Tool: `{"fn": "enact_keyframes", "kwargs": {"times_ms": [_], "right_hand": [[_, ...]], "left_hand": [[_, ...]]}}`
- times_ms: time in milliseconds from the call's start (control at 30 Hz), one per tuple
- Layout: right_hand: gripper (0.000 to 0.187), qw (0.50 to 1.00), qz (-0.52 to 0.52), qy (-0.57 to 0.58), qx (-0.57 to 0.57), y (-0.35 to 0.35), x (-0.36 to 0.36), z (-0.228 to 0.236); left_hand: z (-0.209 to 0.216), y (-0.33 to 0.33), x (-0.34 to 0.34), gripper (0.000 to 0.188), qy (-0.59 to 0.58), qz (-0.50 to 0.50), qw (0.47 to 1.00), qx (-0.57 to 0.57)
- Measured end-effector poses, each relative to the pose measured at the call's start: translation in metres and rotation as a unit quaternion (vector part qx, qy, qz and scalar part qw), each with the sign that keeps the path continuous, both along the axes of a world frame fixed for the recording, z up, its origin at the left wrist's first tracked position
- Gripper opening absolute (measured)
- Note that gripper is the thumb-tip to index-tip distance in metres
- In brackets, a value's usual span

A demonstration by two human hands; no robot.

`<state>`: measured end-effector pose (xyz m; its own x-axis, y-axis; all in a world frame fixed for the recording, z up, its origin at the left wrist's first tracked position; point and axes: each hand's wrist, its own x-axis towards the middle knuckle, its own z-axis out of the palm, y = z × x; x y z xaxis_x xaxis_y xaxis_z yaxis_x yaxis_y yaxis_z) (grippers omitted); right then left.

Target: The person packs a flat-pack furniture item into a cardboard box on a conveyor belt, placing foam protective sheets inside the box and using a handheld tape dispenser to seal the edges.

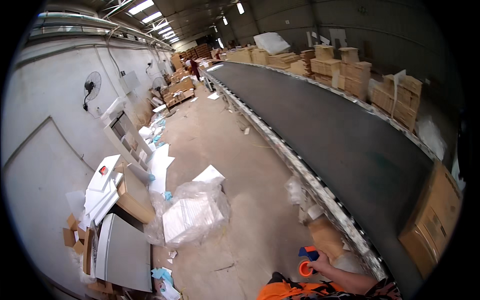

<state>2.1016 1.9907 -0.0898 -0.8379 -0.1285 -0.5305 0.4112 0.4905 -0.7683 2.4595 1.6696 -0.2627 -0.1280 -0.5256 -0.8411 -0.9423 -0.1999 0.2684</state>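
Note:
My right hand (323, 263) is low in the picture, right of centre, with its forearm coming in from the lower right. Its fingers are closed around a tape dispenser (309, 253), blue with red-orange parts and a round orange hub. The dispenser hangs over the floor, just left of the conveyor's near side, next to orange and patterned clothing (295, 290). My left hand does not show. Nearest on the conveyor belt (320, 125) lies a large brown carton (434, 220), at the right rim of the view.
Stacks of flat brown cartons (355, 75) line the belt's far side. On the floor (240, 185) to the left lie plastic-wrapped white panels (192, 220). A grey-white panel (125, 255) leans by the wall, near an open carton (75, 235) and a wall fan (92, 87). A person (194, 69) stands far off.

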Motion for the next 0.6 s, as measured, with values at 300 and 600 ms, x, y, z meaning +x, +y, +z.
{"fn": "enact_keyframes", "kwargs": {"times_ms": [300, 600], "right_hand": [[0.087, 0.984, 0.057, -0.031, -0.166, -0.198, -0.111, 0.010], [0.066, 0.985, 0.054, -0.033, -0.162, -0.339, -0.286, 0.002]], "left_hand": [[0.081, -0.140, -0.318, 0.045, 0.302, 0.038, 0.951, -0.054], [-0.054, -0.304, -0.314, 0.059, 0.097, -0.244, 0.963, -0.062]]}}
